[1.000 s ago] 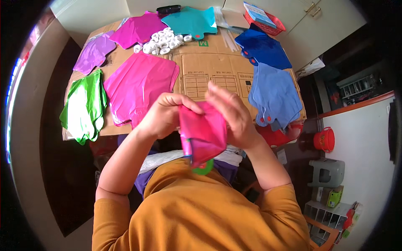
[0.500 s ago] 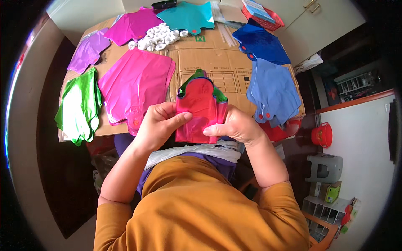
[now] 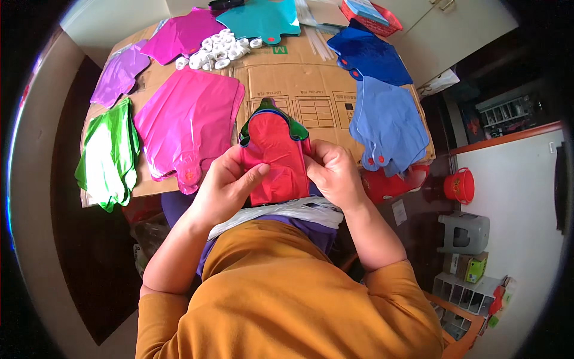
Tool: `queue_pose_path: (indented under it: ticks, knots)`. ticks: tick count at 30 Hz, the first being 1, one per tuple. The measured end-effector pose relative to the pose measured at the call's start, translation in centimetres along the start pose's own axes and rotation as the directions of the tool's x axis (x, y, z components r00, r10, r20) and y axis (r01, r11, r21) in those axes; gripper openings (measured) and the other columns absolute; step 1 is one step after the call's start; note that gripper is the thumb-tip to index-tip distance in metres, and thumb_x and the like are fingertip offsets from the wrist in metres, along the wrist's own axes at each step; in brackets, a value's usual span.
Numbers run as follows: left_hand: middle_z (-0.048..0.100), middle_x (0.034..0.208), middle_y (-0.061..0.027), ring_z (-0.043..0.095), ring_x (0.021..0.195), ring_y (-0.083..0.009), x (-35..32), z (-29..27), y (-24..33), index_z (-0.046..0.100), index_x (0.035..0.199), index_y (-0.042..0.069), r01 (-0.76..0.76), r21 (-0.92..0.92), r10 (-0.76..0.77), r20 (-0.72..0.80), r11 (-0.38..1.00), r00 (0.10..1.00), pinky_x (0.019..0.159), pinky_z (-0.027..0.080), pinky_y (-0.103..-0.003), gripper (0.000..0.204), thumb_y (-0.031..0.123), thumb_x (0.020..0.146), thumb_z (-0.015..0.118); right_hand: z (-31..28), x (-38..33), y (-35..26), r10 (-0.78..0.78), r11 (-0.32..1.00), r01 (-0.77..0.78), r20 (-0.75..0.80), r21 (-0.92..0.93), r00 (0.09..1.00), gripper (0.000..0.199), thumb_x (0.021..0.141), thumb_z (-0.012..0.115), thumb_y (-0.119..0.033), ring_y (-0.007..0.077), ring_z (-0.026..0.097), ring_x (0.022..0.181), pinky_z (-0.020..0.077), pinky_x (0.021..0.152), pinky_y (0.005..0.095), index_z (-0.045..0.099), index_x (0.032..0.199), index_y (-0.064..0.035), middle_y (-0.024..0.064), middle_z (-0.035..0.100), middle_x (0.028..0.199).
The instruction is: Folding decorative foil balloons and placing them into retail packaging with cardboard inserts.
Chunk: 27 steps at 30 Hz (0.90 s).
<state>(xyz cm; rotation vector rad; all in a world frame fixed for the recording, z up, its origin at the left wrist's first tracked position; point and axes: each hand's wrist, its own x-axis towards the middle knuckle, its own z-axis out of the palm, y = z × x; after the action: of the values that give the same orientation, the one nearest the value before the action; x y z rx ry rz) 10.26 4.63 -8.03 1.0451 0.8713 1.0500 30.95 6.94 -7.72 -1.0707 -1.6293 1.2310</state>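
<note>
Between my hands, above the near edge of the table, is a folded bundle of shiny foil (image 3: 276,152). Its front is red with a rounded top; green and dark layers show behind and at its sides. My left hand (image 3: 226,182) grips its left edge, thumb flat on the front and fingers behind. At the right edge, my right hand (image 3: 336,173) pinches the foil with its fingers curled. Closest to my left hand lies a pile of flat pink foil pieces (image 3: 190,119) with a rounded, red-dotted tab.
Cardboard (image 3: 287,81) covers the table. Around it lie green foil (image 3: 107,155), purple (image 3: 122,72), magenta (image 3: 182,35), teal (image 3: 260,21), dark blue (image 3: 373,54) and light blue piles (image 3: 391,122). White rings (image 3: 218,51) are heaped at the back; a red basket (image 3: 385,24) stands back right.
My right hand has moved from its thumb lying across the front to pinching the right edge. The bundle looks wider and flatter, and has shifted slightly left.
</note>
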Motion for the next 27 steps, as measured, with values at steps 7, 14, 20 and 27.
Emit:
queue_pose_path:
  ticks: [7,14,20,27]
  knots:
    - [0.066,0.091,-0.0011,0.058,0.081,-0.0034,0.3,0.8,0.5,0.059,0.103,-0.002,-0.038,0.078,0.044,-0.068,0.996,0.997,0.073,0.05,-0.021,0.015,0.001,0.089,0.063,1.1,0.4,0.9,0.015,0.995,-0.004,-0.102,0.104,0.995,0.016,0.089,0.063,-0.015,0.0037,0.05,0.066,0.043,0.059,0.0245,0.066,0.082,-0.0001,-0.0031,0.06,0.067]
    - [0.066,0.086,0.0005,0.059,0.075,-0.0023,0.3,1.4,0.8,0.061,0.1,-0.001,-0.05,0.161,0.073,-0.143,0.986,0.987,0.066,0.05,-0.019,0.014,-0.002,0.086,0.063,0.2,-0.4,-1.7,0.019,0.991,-0.018,-0.007,0.129,1.0,0.029,0.093,0.063,-0.027,0.0021,0.04,0.062,0.0356,0.054,0.0223,0.066,0.08,-0.0005,-0.0074,0.049,0.065]
    - [0.066,0.09,0.0015,0.058,0.079,-0.003,0.8,0.4,1.0,0.061,0.109,-0.002,0.018,-0.043,-0.017,0.009,0.999,1.0,0.069,0.048,-0.019,0.019,0.008,0.093,0.059,-1.2,0.2,0.9,0.052,0.982,-0.069,0.098,0.176,0.994,0.03,0.092,0.063,-0.02,0.0017,0.035,0.06,0.0304,0.05,0.0223,0.059,0.069,-0.0019,-0.0093,0.044,0.063]
    - [0.061,0.085,0.0042,0.053,0.074,-0.0015,0.7,-1.8,1.1,0.063,0.106,0.0,0.107,-0.017,-0.105,0.108,0.994,0.989,0.064,0.043,-0.018,0.019,0.014,0.096,0.056,-0.7,0.1,-0.9,0.15,0.823,-0.234,0.201,0.517,0.968,0.012,0.09,0.061,-0.014,0.0013,0.048,0.068,0.0372,0.059,0.0201,0.067,0.087,-0.0031,-0.0067,0.059,0.077]
